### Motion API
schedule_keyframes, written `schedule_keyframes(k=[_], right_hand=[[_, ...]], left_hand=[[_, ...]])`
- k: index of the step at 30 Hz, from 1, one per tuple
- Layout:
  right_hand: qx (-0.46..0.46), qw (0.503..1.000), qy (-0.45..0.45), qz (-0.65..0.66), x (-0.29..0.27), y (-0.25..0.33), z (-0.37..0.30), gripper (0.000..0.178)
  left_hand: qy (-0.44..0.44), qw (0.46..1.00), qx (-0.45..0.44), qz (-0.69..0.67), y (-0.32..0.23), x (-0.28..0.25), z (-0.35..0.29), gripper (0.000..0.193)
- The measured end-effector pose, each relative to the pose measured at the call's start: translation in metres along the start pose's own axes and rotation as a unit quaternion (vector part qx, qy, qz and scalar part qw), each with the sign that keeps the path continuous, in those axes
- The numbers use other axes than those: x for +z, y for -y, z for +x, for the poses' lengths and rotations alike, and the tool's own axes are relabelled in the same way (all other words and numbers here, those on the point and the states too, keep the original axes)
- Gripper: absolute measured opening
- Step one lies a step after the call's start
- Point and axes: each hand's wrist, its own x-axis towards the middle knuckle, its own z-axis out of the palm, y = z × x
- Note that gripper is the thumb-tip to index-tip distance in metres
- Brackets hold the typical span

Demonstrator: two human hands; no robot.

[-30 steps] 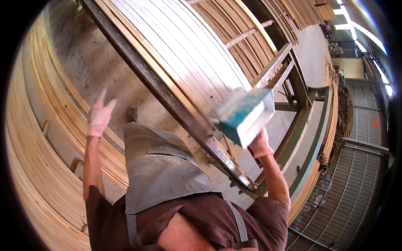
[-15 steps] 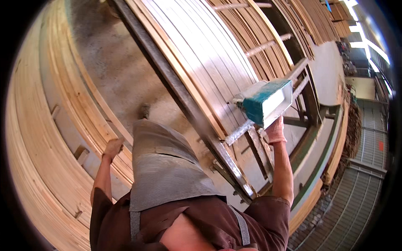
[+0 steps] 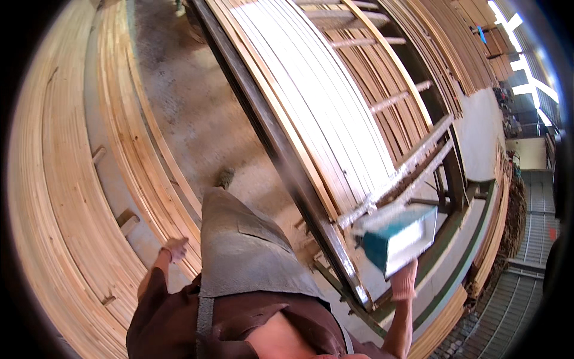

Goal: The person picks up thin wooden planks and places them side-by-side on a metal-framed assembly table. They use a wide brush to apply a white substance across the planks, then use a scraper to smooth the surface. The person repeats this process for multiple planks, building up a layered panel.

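Observation:
My right hand point(image 3: 404, 279), in a pink knit glove, grips a teal, box-shaped tool point(image 3: 399, 236) with a white inside. The tool hangs just past the near end of a row of flat, shiny boards point(image 3: 317, 102), which lie side by side on a dark metal rack point(image 3: 263, 140). The glove's fingertips are partly hidden behind the tool. My bare left hand point(image 3: 174, 249) is held out over long pale wooden strips point(image 3: 140, 155) at my left side. Its fingers are apart and nothing is in them.
A splattered crossbar point(image 3: 382, 197) runs along the rack's near end. Beyond it lie brown strips point(image 3: 382, 90) on more bars. Green metal rails point(image 3: 460, 272) pass at my right. Concrete floor point(image 3: 179, 107) shows between the rack and the pale strips.
My right hand and the teal tool have moved nearer to me, off the boards and past the crossbar. My left hand has opened from a loose fist. The view has shifted slightly.

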Motion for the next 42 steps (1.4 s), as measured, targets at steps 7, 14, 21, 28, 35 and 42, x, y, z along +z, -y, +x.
schedule_keyframes(k=[7, 14, 21, 28, 35, 42], right_hand=[[-0.048, 0.995, 0.075, 0.049, 0.088, 0.021, 0.042, 0.041], [-0.311, 0.825, -0.017, -0.472, 0.075, 0.277, 0.267, 0.036], [-0.125, 0.982, 0.095, 0.102, 0.063, 0.569, 0.477, 0.012], [-0.194, 0.969, 0.036, -0.146, 0.111, 0.605, 0.499, 0.02], [-0.167, 0.877, 0.198, -0.405, 0.077, 0.395, 0.285, 0.014], [-0.096, 0.783, 0.21, -0.577, 0.084, 0.153, 0.055, 0.049]], left_hand=[[0.067, 0.996, -0.007, -0.054, -0.066, -0.016, -0.01, 0.037], [-0.001, 0.985, 0.152, -0.079, -0.248, -0.049, -0.037, 0.031], [0.091, 0.958, 0.228, -0.151, -0.34, -0.113, -0.013, 0.025], [0.083, 0.98, 0.17, -0.065, -0.334, -0.161, -0.017, 0.033], [0.088, 0.989, 0.112, -0.045, -0.289, -0.162, 0.003, 0.041], [0.112, 0.978, 0.152, 0.088, -0.324, -0.082, -0.02, 0.036]])
